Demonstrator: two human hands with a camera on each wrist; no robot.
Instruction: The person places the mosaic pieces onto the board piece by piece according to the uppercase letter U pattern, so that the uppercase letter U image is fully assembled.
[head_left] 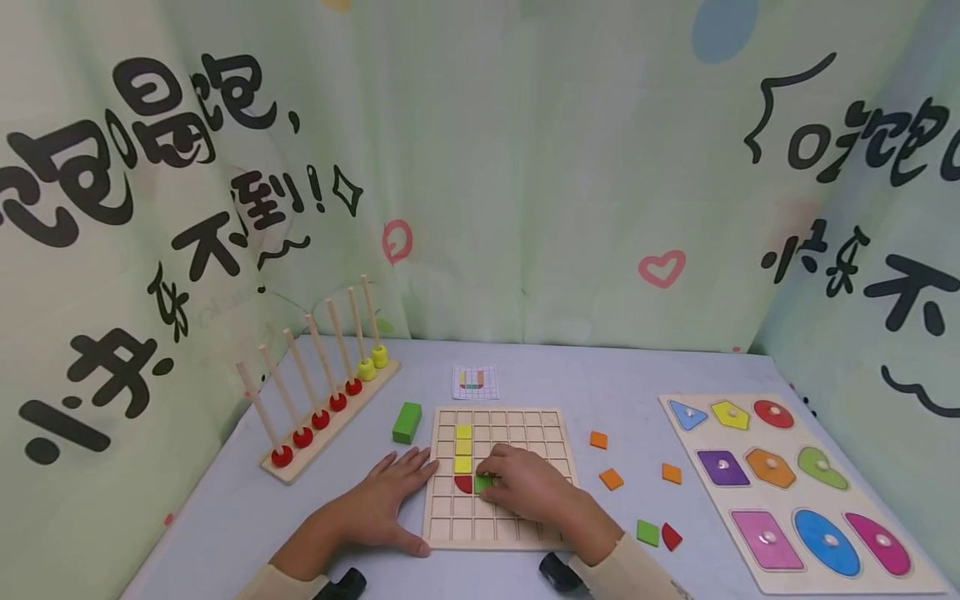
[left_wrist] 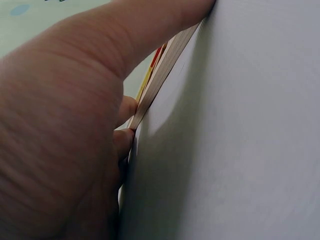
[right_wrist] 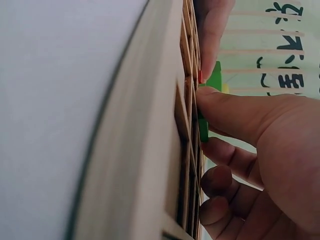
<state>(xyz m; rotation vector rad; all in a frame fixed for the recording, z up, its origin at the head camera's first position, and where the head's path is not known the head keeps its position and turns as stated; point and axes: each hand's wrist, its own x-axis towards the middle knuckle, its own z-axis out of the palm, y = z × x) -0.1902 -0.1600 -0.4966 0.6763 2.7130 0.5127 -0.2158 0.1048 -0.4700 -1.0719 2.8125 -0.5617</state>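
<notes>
Grid board [head_left: 525, 425] in matt wood, glossy beads [head_left: 282, 456], smooth wooden pegs [head_left: 258, 404]; cloth curtain [head_left: 525, 167]

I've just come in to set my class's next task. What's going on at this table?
A person's right hand holds a green piece at a wooden grid board, beside a red quarter-circle. The left hand rests at the board's left edge. Three yellow squares form a column above the red one. Right of the board lie loose orange squares, a green square and a red piece.

Left hand [head_left: 386, 500] spread, palm down, right hand [head_left: 528, 482] pinching
</notes>
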